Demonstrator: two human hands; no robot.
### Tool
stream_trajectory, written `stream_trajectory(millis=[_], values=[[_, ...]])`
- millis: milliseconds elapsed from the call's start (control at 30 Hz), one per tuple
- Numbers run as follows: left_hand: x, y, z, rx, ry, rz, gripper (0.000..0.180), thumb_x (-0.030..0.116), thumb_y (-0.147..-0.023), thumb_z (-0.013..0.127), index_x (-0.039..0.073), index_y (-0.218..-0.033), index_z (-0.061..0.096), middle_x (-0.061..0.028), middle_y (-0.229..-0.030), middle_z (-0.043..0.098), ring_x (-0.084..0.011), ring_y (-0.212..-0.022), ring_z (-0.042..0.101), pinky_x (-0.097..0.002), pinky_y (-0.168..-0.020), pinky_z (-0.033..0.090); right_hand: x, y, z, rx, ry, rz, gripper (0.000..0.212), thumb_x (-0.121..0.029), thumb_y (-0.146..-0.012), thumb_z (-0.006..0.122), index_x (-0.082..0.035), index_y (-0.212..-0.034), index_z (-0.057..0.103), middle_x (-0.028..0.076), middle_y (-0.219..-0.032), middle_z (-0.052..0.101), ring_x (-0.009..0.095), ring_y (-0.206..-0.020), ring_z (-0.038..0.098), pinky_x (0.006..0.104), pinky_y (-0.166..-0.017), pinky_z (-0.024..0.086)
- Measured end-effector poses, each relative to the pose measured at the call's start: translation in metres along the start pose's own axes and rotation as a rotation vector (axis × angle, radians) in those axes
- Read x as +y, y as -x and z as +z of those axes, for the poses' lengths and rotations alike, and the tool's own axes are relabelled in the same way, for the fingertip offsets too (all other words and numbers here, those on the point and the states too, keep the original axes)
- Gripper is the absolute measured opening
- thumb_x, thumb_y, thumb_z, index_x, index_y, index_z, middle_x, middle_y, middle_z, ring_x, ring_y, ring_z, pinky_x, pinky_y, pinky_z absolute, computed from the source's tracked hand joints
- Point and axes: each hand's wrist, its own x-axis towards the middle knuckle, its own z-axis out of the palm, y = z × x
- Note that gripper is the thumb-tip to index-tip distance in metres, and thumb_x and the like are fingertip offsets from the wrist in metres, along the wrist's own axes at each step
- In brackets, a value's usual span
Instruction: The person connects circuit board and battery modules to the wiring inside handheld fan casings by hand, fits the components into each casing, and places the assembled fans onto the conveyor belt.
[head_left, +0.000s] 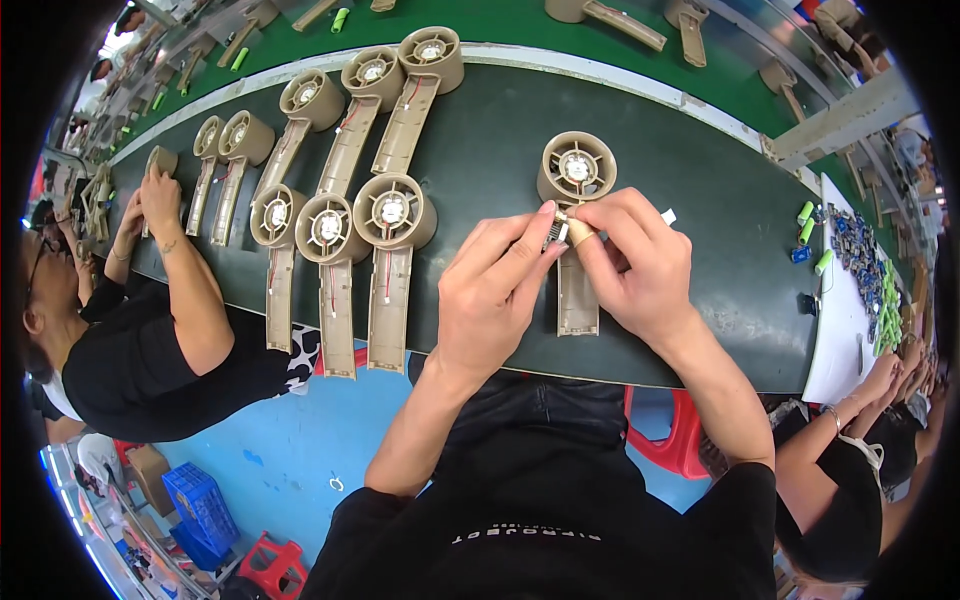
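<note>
Over the handle of a beige handheld-fan housing (pixel 578 300), my left hand (pixel 488 290) and my right hand (pixel 640 270) meet fingertip to fingertip. Pinched between them is a small dark-and-silver part (pixel 556 232), mostly covered by fingers, so its kind is unclear. A tan finger cot covers one right fingertip. Beyond my hands, the round fan head (pixel 577 168) faces up with its spokes and pale centre showing. A small white piece (pixel 668 216) sticks out past my right knuckles. The upper handle is hidden under my fingers.
Several similar fan housings (pixel 390 215) lie in rows to the left on the dark green bench (pixel 480 130). At right, a white board (pixel 840 330) holds blue boards and green cells (pixel 806 222). Co-workers (pixel 170 240) sit on both sides. A red stool (pixel 680 440) stands below.
</note>
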Motion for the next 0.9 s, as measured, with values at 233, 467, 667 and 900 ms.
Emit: stream_trajectory(millis=[233, 467, 667, 900], values=[[-0.002, 0.0, -0.001, -0.018, 0.06, -0.013, 0.04, -0.008, -0.079, 0.074, -0.001, -0.118, 0.069, -0.0124, -0.096, 0.069, -0.021, -0.082, 0.065, -0.0297, -0.069, 0.052, 0.001, -0.003, 0.0, 0.059, 0.172, -0.233, 0.02, 0.004, -0.074, 0.07, -0.002, -0.093, 0.067, 0.008, -0.084, 0.066, 0.021, -0.062, 0.065, 0.029, -0.053, 0.051], [-0.006, -0.002, -0.005, -0.082, 0.071, 0.022, 0.042, -0.009, -0.077, 0.074, -0.001, -0.118, 0.07, -0.0112, -0.092, 0.067, -0.021, -0.078, 0.063, -0.0309, -0.067, 0.05, 0.005, -0.002, -0.001, 0.026, 0.175, -0.301, 0.019, 0.004, -0.074, 0.071, -0.001, -0.092, 0.067, 0.008, -0.081, 0.066, 0.02, -0.061, 0.064, 0.0288, -0.051, 0.05], [-0.006, -0.007, -0.006, -0.1, 0.104, 0.025, 0.04, -0.009, -0.079, 0.073, -0.001, -0.118, 0.07, -0.0114, -0.093, 0.067, -0.0207, -0.079, 0.063, -0.0306, -0.068, 0.051, 0.008, -0.008, -0.007, 0.005, 0.165, -0.306, 0.018, 0.003, -0.075, 0.072, -0.001, -0.093, 0.067, 0.008, -0.082, 0.065, 0.02, -0.058, 0.062, 0.0288, -0.05, 0.049], [-0.006, -0.003, -0.004, 0.042, 0.127, -0.132, 0.038, -0.006, -0.085, 0.069, 0.0, -0.122, 0.067, -0.0158, -0.101, 0.068, -0.0233, -0.087, 0.067, -0.031, -0.075, 0.053, -0.021, 0.005, -0.007, -0.255, -0.101, 0.614, 0.027, -0.006, -0.089, 0.068, -0.001, -0.11, 0.051, 0.01, -0.092, 0.068, 0.016, -0.067, 0.066, 0.0281, -0.055, 0.05]])
